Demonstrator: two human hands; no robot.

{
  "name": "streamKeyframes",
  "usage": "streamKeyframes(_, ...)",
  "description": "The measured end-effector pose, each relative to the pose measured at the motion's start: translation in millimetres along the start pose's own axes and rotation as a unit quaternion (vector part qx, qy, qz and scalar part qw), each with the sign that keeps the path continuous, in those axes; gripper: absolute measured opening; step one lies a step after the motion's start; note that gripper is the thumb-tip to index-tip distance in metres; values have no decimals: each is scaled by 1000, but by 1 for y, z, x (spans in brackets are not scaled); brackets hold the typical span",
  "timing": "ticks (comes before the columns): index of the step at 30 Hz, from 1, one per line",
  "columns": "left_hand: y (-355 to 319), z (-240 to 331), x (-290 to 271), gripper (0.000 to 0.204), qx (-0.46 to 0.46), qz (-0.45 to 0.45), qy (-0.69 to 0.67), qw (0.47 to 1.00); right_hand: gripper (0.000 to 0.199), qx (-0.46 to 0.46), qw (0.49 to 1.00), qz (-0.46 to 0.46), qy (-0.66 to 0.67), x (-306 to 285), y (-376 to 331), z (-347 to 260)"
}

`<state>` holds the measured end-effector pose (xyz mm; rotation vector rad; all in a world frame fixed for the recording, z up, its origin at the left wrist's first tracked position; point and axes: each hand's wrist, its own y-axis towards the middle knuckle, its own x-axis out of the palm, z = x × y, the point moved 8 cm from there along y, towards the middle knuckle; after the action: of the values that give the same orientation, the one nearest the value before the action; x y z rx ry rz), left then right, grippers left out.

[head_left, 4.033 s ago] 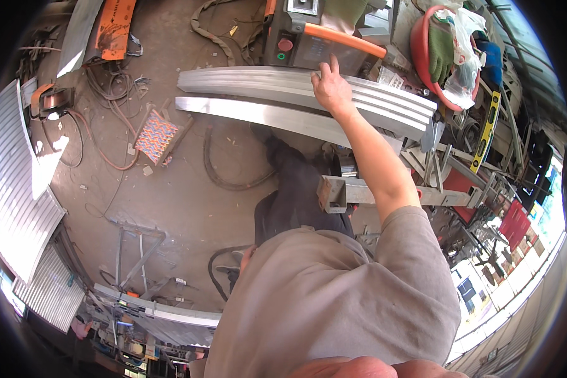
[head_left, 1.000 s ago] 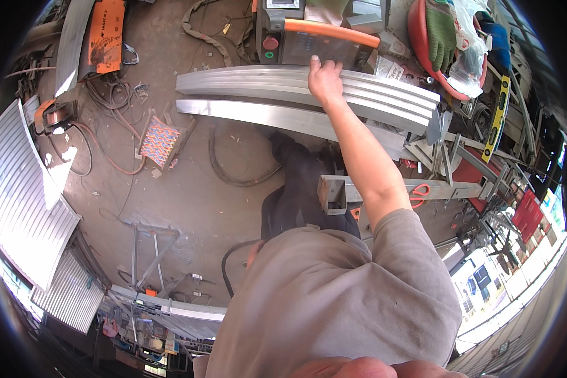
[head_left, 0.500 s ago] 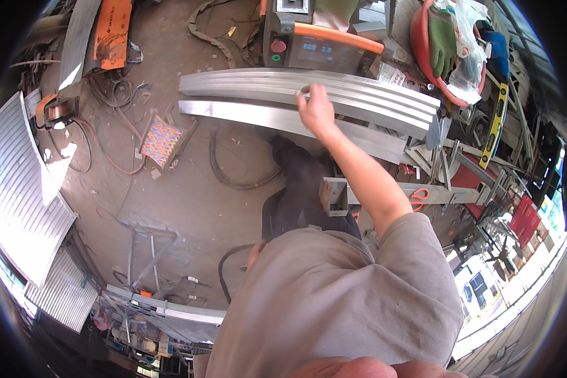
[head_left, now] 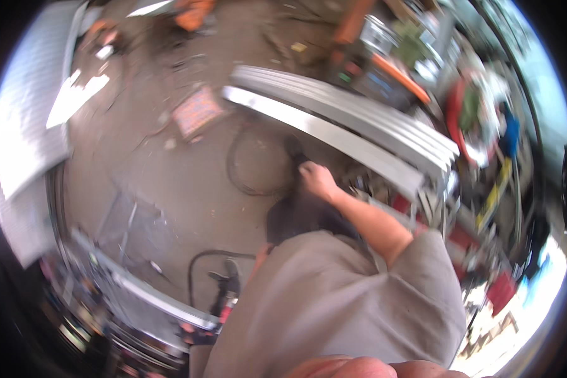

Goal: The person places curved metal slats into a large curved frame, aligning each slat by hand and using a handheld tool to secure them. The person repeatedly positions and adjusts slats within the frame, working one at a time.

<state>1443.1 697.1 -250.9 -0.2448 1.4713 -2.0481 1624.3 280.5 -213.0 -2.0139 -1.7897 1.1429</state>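
Observation:
My right hand [head_left: 319, 181] is in front of my dark trousers, with its fingers curled closed. Whatever they hold, if anything, is too blurred to make out. Beyond it, several long silvery metal bars [head_left: 346, 97] lie side by side, and one separate bar [head_left: 324, 138] runs along their near side. The hand is apart from both. Only a sliver of my left hand or forearm [head_left: 262, 256] shows beside my grey shirt; its fingers are hidden. Near it on the left is a black tool-like object [head_left: 227, 277] with a red part, its kind unclear.
An orange-trimmed machine [head_left: 384, 79] with a display stands behind the bars. To its right is a red basin [head_left: 455, 116] holding a green glove and plastic. A yellow level [head_left: 494, 192] leans at the right. A hose [head_left: 233, 167] curls on the floor near a patterned box [head_left: 196, 111].
My right hand has drawn back from the bars toward my body. The whole view has turned, shifting the bars and machine rightward, and is blurred. The black tool-like object has come into sight.

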Motion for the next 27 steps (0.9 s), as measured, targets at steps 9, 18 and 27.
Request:
streamKeyframes(9, -47, -39, 38, 57, -46, 186, -192, 963, 48, -116, 972, -144, -143, 102, -45, -48)
streamKeyframes(18, -84, -160, 124, 53, -130, 250, -519, 807, 39, -51, 943, -265, -195, 254, -49, -94)
streamKeyframes(27, -116, -184, 118, 54, -212, 410, -607, 647, 39, -119, 819, -465, -314, 432, -89, -212)
